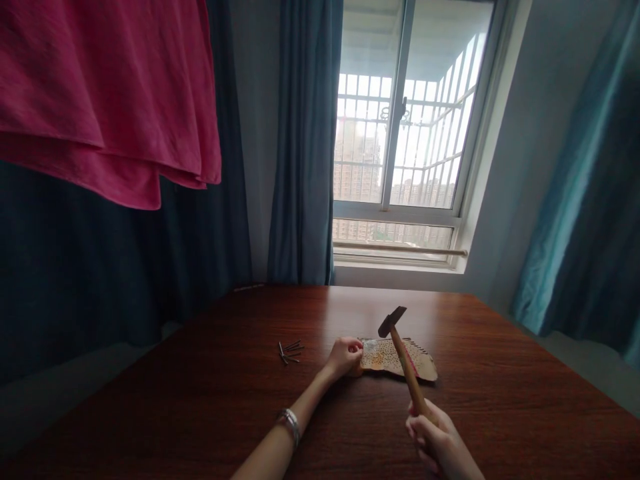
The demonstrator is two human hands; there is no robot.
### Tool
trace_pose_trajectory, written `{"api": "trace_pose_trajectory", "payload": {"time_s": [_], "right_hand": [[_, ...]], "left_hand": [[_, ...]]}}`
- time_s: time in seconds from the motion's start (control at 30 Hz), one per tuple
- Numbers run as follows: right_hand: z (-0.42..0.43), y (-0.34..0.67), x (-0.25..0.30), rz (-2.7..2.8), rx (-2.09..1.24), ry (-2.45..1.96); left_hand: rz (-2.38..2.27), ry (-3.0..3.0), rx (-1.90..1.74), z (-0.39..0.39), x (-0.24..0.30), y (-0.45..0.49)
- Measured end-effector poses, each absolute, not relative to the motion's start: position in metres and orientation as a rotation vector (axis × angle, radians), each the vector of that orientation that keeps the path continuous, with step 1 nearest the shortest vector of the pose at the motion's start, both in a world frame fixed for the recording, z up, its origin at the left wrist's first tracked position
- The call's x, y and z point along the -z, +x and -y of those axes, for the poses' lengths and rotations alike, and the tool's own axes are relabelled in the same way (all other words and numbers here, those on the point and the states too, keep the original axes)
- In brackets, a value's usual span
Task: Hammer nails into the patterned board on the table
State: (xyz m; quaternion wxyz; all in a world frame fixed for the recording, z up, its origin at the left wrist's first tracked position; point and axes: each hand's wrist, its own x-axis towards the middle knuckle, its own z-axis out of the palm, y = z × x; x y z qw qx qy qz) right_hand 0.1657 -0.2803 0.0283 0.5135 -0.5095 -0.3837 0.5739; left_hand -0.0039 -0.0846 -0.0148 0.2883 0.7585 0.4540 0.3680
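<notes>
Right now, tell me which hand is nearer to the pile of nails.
Left. The left hand is just to the right of the nails, not touching them; the right hand is farther right and closer to the viewer, gripping the hammer.

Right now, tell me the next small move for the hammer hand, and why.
Probably ease the hammer slowly left, stopping short of the left hand. The right hand grips the handle with the head apparently raised, while the left fingers bend at the left end of the speckled board, where a hasty swing could hit them.
</notes>
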Motion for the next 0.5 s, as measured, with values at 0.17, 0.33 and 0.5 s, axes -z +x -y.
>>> {"api": "trace_pose_trajectory", "payload": {"time_s": [0.17,0.33,0.5], "right_hand": [[0.282,0.158,-0.042,0.871,-1.322,-1.208],[0.28,0.159,-0.054,0.899,-1.291,-1.297],[0.274,0.155,-0.051,0.962,-1.292,-1.273]], "left_hand": [[-1.21,2.023,-0.985,0.085,0.013,-0.005],[-1.19,2.04,-0.999,0.085,0.014,-0.005],[-1.195,2.054,-0.984,0.085,0.014,-0.005]]}}
